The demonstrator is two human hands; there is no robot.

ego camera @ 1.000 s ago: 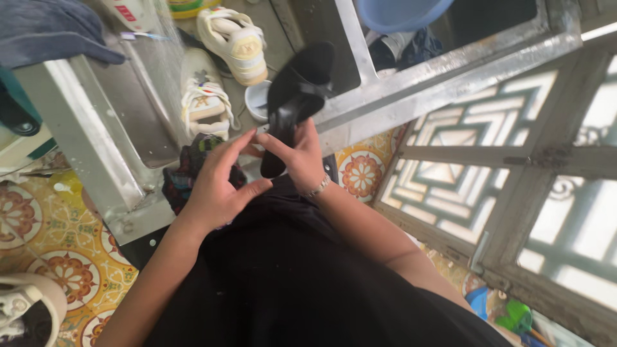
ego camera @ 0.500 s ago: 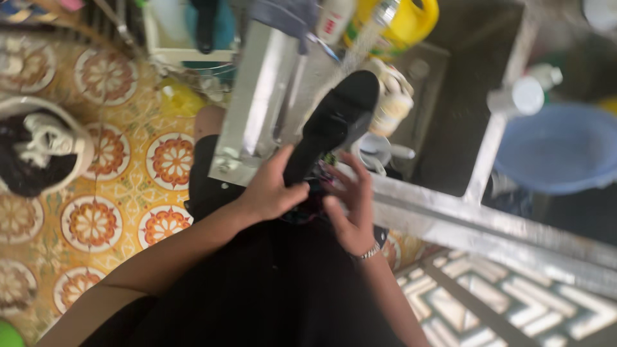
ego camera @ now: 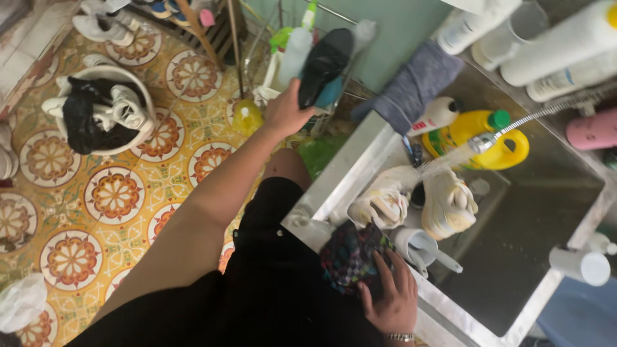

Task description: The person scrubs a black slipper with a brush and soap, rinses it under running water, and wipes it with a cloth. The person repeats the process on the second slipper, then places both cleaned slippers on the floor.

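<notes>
The left hand (ego camera: 286, 110) is stretched far out over the tiled floor (ego camera: 116, 193), arm nearly straight, grip clenched around the heel end of a black shoe (ego camera: 324, 64). The shoe's toe points up toward the wire rack (ego camera: 270, 45) by the green wall, touching the spray bottles (ego camera: 295, 48) crowded there. Tight quarters at that end: bottles, rack wires and a broom handle (ego camera: 205, 32) all press close around the shoe.

Down at the near edge of the steel sink (ego camera: 546, 212), the right hand (ego camera: 389, 299) sits with fingers curled onto a dark patterned cloth (ego camera: 350, 254) bunched on the sink's rim, grasping it, wrist bent back toward the body. Just beyond, near the sink's left edge, a pair of pale sandals (ego camera: 443, 202) lie in the basin under a stream from the hose nozzle (ego camera: 482, 142), with a white cup (ego camera: 414, 244) touching the cloth's side.

The basin's right half is bare metal, open room there. On the floor, a white bowl of shoes (ego camera: 103, 109) stands well apart from the arm, with plenty of bare tile between.
</notes>
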